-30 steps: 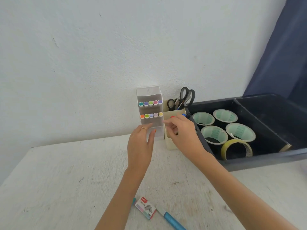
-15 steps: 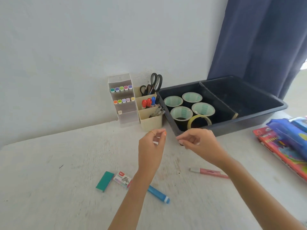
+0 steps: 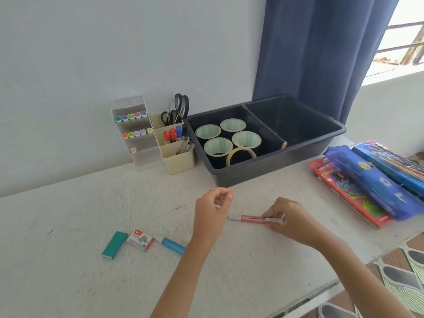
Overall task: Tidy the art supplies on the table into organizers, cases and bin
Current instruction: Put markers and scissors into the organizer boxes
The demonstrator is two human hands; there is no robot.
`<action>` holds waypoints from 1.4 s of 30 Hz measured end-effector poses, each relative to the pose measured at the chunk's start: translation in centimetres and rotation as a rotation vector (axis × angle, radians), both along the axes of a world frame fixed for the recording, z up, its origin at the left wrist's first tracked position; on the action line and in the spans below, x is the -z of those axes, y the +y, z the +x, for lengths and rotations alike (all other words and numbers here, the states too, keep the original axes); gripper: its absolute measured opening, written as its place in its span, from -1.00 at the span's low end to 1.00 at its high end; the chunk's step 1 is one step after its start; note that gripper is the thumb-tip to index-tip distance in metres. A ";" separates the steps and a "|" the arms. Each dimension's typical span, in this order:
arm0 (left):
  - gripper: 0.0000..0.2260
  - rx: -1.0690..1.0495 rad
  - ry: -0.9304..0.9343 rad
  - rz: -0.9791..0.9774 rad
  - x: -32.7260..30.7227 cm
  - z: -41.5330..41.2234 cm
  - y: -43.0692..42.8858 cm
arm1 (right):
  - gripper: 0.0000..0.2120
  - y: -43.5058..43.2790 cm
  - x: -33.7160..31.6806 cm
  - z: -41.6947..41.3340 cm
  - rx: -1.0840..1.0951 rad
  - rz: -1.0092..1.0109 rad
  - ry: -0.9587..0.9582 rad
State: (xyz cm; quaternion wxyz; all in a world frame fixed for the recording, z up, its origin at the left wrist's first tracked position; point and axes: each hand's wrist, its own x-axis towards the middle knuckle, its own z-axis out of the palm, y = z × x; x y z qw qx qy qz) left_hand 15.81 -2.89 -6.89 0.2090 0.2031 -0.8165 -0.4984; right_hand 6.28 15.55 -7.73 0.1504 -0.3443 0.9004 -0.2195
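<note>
On the table (image 3: 68,226) the pink marker (image 3: 252,218) is being pinched at one end, lying flat, by the right hand (image 3: 283,218), left hand (image 3: 212,211) held loosely curled and seemingly empty, so a lift over to the clear organizer (image 3: 137,143) is probably what's needed next.

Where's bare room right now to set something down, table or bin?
Free: the bin's right compartment beyond the divider; the table from the marker organizer down to the teal block; the near strip in front of the pink marker. Crowded: left compartment with tape rolls, right edge stacked with cases.
</note>
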 end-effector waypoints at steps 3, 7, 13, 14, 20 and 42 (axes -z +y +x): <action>-0.86 -0.007 -0.004 -0.005 0.0 0.5 0.0 | -0.84 -0.6 0.0 0.6 0.024 -0.109 -0.027; -0.87 -0.061 0.001 -0.022 -0.4 1.8 -1.0 | -0.82 -2.6 0.1 1.8 0.063 -0.269 -0.098; -0.91 -0.035 -0.142 -0.089 -0.5 5.9 -4.5 | -0.82 -6.3 1.0 3.6 0.127 -0.478 -0.211; -0.87 0.033 -0.191 -0.087 -0.5 6.8 -5.1 | -0.81 -6.9 1.1 3.8 0.138 -0.504 -0.233; -0.64 0.365 -0.496 -0.315 0.1 9.5 -6.3 | -0.83 -9.3 1.5 5.2 0.168 -0.589 -0.307; -0.82 0.058 0.124 -0.218 -5.2 7.4 -7.6 | -0.84 -13.5 -5.8 5.0 0.069 -0.875 -0.156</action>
